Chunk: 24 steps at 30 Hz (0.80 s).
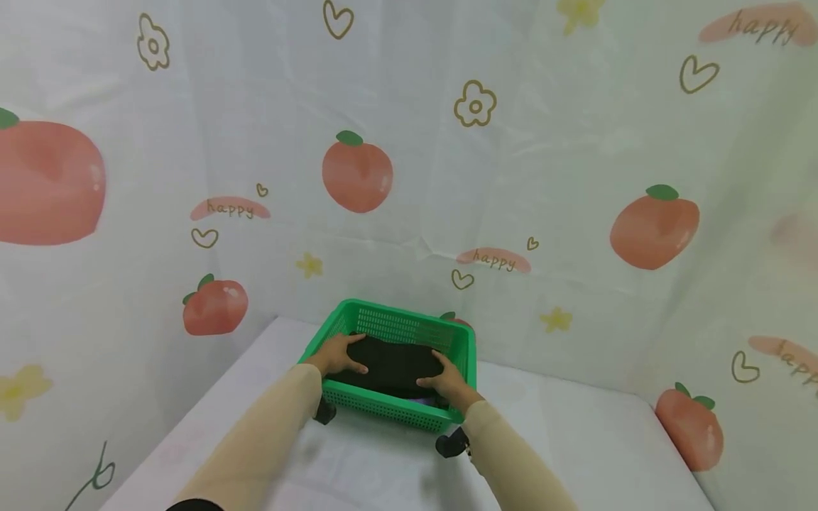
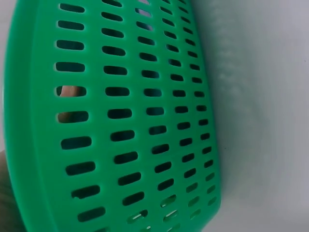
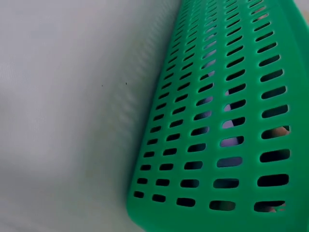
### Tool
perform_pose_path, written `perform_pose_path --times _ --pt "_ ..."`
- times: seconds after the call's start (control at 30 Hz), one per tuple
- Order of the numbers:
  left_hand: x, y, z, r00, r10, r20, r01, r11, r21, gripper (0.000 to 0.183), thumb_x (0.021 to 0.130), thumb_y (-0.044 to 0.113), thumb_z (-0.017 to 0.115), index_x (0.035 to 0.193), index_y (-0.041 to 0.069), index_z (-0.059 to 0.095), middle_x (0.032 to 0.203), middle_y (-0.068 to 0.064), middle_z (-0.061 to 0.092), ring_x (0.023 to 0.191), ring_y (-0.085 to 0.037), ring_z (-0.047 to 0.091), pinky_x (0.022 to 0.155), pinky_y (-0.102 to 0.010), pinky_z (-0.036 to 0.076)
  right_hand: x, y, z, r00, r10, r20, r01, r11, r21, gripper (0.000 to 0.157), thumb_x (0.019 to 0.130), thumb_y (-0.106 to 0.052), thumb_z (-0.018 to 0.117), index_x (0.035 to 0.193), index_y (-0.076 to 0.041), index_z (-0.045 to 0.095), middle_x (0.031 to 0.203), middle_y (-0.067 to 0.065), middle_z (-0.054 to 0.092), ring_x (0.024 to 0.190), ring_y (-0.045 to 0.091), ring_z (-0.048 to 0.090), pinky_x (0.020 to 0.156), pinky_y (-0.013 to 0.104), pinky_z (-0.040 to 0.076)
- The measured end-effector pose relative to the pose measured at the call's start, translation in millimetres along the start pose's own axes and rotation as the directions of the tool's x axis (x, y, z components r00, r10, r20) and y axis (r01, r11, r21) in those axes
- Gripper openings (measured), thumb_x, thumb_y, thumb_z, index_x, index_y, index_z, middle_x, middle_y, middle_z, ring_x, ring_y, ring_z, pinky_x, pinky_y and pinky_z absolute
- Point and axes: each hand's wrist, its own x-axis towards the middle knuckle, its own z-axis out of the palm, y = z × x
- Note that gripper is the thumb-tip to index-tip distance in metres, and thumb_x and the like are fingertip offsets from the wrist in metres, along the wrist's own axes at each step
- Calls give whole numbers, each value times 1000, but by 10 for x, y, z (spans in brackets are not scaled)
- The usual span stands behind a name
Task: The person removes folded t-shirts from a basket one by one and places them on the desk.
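A green plastic basket (image 1: 383,408) with slotted walls stands on the white-covered surface. Inside it lies a black piece, apparently folded cloth (image 1: 393,365). My left hand (image 1: 335,355) reaches over the basket's left side and holds the cloth's left end, thumb at the near side and fingers at the far side. At the other end my right hand (image 1: 450,383) holds the cloth between thumb and fingers. Both wrist views are mostly filled by the basket's outer wall (image 2: 135,111) (image 3: 231,121); bits of fingers show through the slots.
Something purple (image 1: 422,401) shows below the cloth by the near wall, and through the slots in the right wrist view. White curtains (image 1: 409,234) printed with fruit and hearts hang behind and beside the white-covered table (image 1: 562,419).
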Motion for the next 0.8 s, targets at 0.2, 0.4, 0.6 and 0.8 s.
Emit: perform_pose_path --times 0.2,0.4,0.6,0.8 --pt "-37 6 -35 998 28 -55 -32 996 -81 83 78 18 85 148 1 43 150 -32 36 139 -49 33 108 -58 37 4 -7 -7 1000 -22 -19 22 1000 20 82 85 -4 75 154 -6 31 157 30 23 142 52 22 110 62 33" --pt "-60 76 -115 997 42 -62 -47 995 -86 79 79 15 84 146 0 45 149 -31 38 138 -48 35 108 -56 38 8 -8 -25 997 -49 -57 49 999 7 76 86 -2 73 153 -9 37 156 28 27 142 50 26 110 61 34" --pt "-33 102 -192 998 55 -42 -59 994 -89 80 80 16 82 148 1 42 151 -31 34 139 -49 33 107 -56 39 -63 -117 -98 995 -58 -79 60 998 17 72 89 -1 70 152 -12 38 157 27 27 139 47 35 101 54 47" --pt "-39 143 -299 998 58 -18 -59 994 -97 80 83 18 80 150 3 39 154 -30 29 142 -49 27 109 -58 37 -101 -209 -209 998 -55 -36 56 997 50 71 92 -4 68 154 -15 36 158 27 25 139 47 35 101 53 48"
